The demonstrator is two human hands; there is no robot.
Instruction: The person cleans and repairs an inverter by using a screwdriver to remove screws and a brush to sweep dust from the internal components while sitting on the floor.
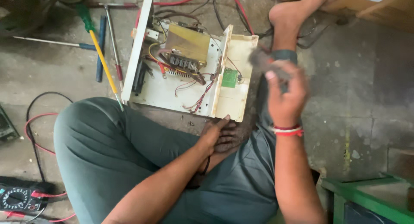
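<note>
An opened cream-coloured electrical case (233, 101) lies on the concrete floor in front of my crossed legs. Inside it are a brass-coloured transformer (186, 45), a small green circuit board (230, 77) and loose red and dark wires (196, 99). My left hand (215, 133) rests flat on my foot, its fingertips against the near edge of the case. To the right of the case, my raised right hand (285, 99) is closed on a grey object (262, 61). The object is motion-blurred, so I cannot tell what it is. A red band circles that wrist.
Several screwdrivers, one with a yellow shaft (103, 56), lie to the left of the case. A multimeter (17, 199) with red leads sits at the bottom left. A green stool (366, 198) stands at the bottom right, and a wooden box (388, 6) at the top right. Small screws (186, 118) lie by the case.
</note>
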